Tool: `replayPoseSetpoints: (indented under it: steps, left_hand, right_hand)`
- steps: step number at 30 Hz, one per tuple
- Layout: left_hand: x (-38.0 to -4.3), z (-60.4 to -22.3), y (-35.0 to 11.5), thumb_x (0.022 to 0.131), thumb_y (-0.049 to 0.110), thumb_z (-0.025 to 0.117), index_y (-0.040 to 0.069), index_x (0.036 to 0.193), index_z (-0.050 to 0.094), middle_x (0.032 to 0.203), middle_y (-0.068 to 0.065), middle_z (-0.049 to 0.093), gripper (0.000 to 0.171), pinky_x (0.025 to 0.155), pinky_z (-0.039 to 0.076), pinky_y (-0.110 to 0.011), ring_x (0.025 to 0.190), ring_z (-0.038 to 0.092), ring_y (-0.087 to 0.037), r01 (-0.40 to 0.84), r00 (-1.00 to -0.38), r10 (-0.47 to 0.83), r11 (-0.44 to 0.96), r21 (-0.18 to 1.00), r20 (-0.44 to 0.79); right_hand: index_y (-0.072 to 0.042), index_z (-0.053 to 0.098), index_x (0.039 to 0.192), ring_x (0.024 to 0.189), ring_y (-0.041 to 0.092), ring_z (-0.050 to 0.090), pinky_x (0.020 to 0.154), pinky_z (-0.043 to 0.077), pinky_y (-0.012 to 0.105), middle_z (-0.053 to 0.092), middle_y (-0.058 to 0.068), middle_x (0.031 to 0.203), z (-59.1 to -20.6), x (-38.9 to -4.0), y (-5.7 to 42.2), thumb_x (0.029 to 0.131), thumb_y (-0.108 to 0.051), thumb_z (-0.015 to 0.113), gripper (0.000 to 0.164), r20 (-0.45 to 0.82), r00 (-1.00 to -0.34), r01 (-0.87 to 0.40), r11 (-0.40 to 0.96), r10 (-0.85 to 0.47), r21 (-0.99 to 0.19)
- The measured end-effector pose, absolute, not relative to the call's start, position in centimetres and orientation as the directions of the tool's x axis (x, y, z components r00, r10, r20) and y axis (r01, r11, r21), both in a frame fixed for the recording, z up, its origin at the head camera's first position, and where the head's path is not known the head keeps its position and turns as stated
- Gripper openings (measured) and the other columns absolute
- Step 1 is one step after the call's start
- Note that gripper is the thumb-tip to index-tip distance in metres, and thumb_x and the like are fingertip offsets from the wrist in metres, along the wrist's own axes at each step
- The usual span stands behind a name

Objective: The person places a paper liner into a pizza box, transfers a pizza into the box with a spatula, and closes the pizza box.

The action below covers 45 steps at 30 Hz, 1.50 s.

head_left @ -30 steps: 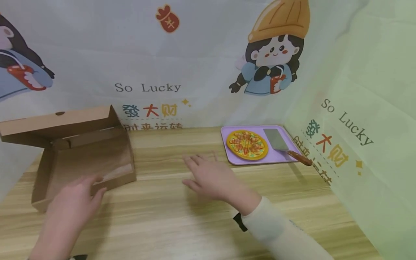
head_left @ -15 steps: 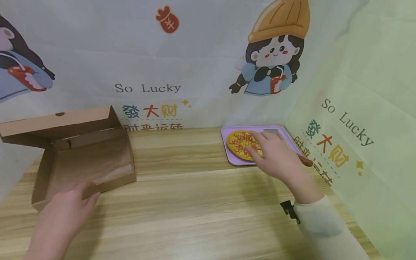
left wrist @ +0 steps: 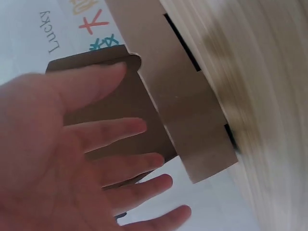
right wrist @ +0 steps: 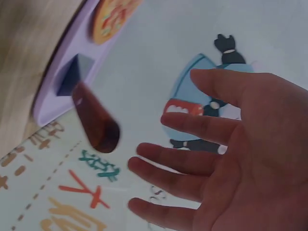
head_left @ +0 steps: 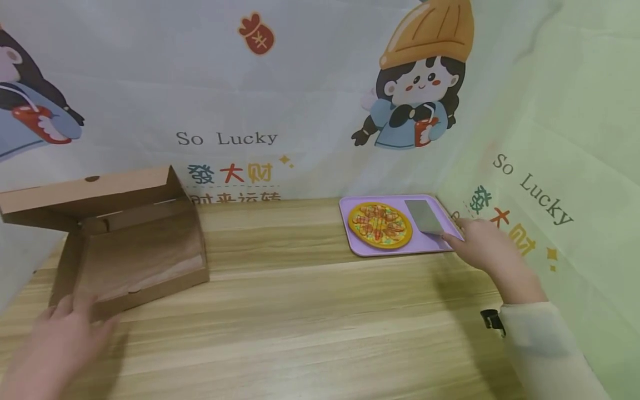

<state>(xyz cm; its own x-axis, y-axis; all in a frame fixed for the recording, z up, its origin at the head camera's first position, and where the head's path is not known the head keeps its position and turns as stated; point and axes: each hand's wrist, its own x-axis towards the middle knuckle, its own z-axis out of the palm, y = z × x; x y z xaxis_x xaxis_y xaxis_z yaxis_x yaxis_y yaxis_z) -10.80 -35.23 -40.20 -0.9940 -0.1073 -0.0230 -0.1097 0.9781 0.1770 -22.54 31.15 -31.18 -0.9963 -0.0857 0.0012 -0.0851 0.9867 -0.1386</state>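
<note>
A toy pizza (head_left: 380,225) lies on a lilac tray (head_left: 425,243) at the back right. Beside it on the tray is a spatula (head_left: 422,216) with a flat metal blade. My right hand (head_left: 485,244) is over the spatula's handle and hides it in the head view. From the right wrist, the wooden handle (right wrist: 96,120) shows just off the spread fingertips of that hand (right wrist: 231,154). At the left, my left hand (head_left: 57,339) hovers by the front corner of a cardboard pizza box (head_left: 165,290), fingers spread, holding nothing. The box's lid (head_left: 125,186) stands raised.
A wood-grain table (head_left: 280,311) bears everything. Printed cloth (head_left: 310,83) hangs behind it, and another cloth wall (head_left: 590,155) closes the right side near the tray.
My right hand has swept rightward from mid-table, past the pizza, to the spatula's handle. My left hand has drawn back leftward and down along the box's front. Tray and pizza stay put.
</note>
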Motion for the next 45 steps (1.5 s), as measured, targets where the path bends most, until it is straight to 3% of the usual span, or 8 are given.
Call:
replayPoseSetpoints:
  steps: [5, 10, 15, 21, 27, 31, 39, 45]
  left_hand:
    - [-10.8, -41.2, -36.3, 0.108, 0.060, 0.050, -0.026, 0.146, 0.032, 0.143, -0.061, 0.025, 0.096, 0.108, 0.029, -0.088, 0.130, 0.025, -0.081, -0.080, -0.982, -0.055, 0.988, 0.132, -0.180]
    - [-10.8, -41.8, -37.1, 0.107, 0.067, 0.045, -0.027, 0.146, 0.031, 0.144, -0.061, 0.024, 0.102, 0.103, 0.032, -0.090, 0.128, 0.025, -0.083, -0.070, -0.980, -0.044, 0.989, 0.133, -0.192]
    - [-11.0, -41.7, -37.5, 0.107, 0.066, 0.046, -0.030, 0.144, 0.030, 0.144, -0.061, 0.024, 0.104, 0.108, 0.029, -0.087, 0.130, 0.028, -0.080, -0.059, -0.979, -0.034, 0.991, 0.117, -0.203]
    - [-10.9, -40.9, -36.8, 0.107, 0.062, 0.049, -0.024, 0.150, 0.030, 0.150, -0.054, 0.021, 0.098, 0.098, 0.028, -0.094, 0.135, 0.021, -0.079, -0.142, -0.955, -0.108, 0.984, 0.107, -0.278]
    - [-10.9, -41.0, -37.3, 0.111, 0.045, 0.052, -0.027, 0.142, 0.040, 0.143, -0.056, 0.032, 0.079, 0.108, 0.024, -0.089, 0.129, 0.033, -0.079, -0.063, -0.988, -0.041, 0.988, 0.144, -0.151]
    - [-11.2, -41.1, -37.5, 0.110, 0.036, 0.054, -0.029, 0.137, 0.044, 0.139, -0.057, 0.037, 0.071, 0.106, 0.028, -0.087, 0.122, 0.041, -0.079, -0.027, -0.996, -0.012, 0.986, 0.164, -0.092]
    - [-11.3, -40.3, -37.2, 0.110, 0.033, 0.055, -0.028, 0.136, 0.045, 0.137, -0.058, 0.038, 0.068, 0.095, 0.042, -0.086, 0.116, 0.045, -0.081, -0.045, -0.992, -0.026, 0.988, 0.151, -0.124]
    - [-11.1, -40.1, -37.0, 0.110, 0.038, 0.052, -0.027, 0.138, 0.044, 0.138, -0.055, 0.040, 0.071, 0.093, 0.045, -0.085, 0.115, 0.048, -0.079, -0.067, -0.986, -0.046, 0.989, 0.131, -0.159]
  right_hand:
    - [0.011, 0.046, 0.152, 0.131, 0.064, 0.054, 0.105, 0.049, 0.074, 0.055, 0.041, 0.145, -32.1, -23.2, 32.5, 0.109, -0.038, 0.053, 0.065, -0.112, -0.993, -0.021, 0.988, -0.038, -0.153]
    - [0.005, 0.050, 0.151, 0.129, 0.063, 0.056, 0.100, 0.052, 0.074, 0.056, 0.040, 0.145, -33.0, -23.9, 32.8, 0.108, -0.039, 0.052, 0.062, -0.145, -0.989, 0.015, 0.986, -0.010, -0.167]
    - [0.003, 0.062, 0.141, 0.105, 0.049, 0.068, 0.081, 0.059, 0.059, 0.068, 0.034, 0.129, -33.7, -24.3, 32.9, 0.107, -0.035, 0.054, 0.051, -0.138, -0.990, 0.051, 0.981, 0.026, -0.185]
    - [0.000, 0.072, 0.120, 0.077, 0.028, 0.061, 0.060, 0.048, 0.036, 0.072, 0.019, 0.095, -34.7, -24.6, 33.3, 0.107, -0.028, 0.055, 0.035, -0.154, -0.987, 0.076, 0.979, 0.047, -0.189]
    - [-0.001, 0.072, 0.131, 0.082, 0.031, 0.062, 0.065, 0.049, 0.038, 0.073, 0.021, 0.101, -35.4, -25.4, 33.1, 0.105, -0.025, 0.056, 0.039, -0.138, -0.989, 0.079, 0.980, 0.054, -0.185]
    - [-0.002, 0.075, 0.119, 0.080, 0.030, 0.062, 0.065, 0.049, 0.039, 0.072, 0.019, 0.095, -35.7, -25.6, 33.0, 0.105, -0.029, 0.058, 0.035, -0.122, -0.991, 0.083, 0.982, 0.063, -0.172]
    - [0.003, 0.068, 0.123, 0.079, 0.030, 0.062, 0.062, 0.050, 0.037, 0.071, 0.022, 0.097, -36.7, -25.6, 32.4, 0.107, -0.026, 0.057, 0.035, -0.087, -0.992, 0.103, 0.976, 0.087, -0.190]
    - [0.003, 0.072, 0.114, 0.070, 0.026, 0.060, 0.057, 0.049, 0.033, 0.068, 0.017, 0.083, -36.8, -25.7, 32.4, 0.106, -0.021, 0.058, 0.029, -0.046, -0.996, 0.081, 0.972, 0.072, -0.220]
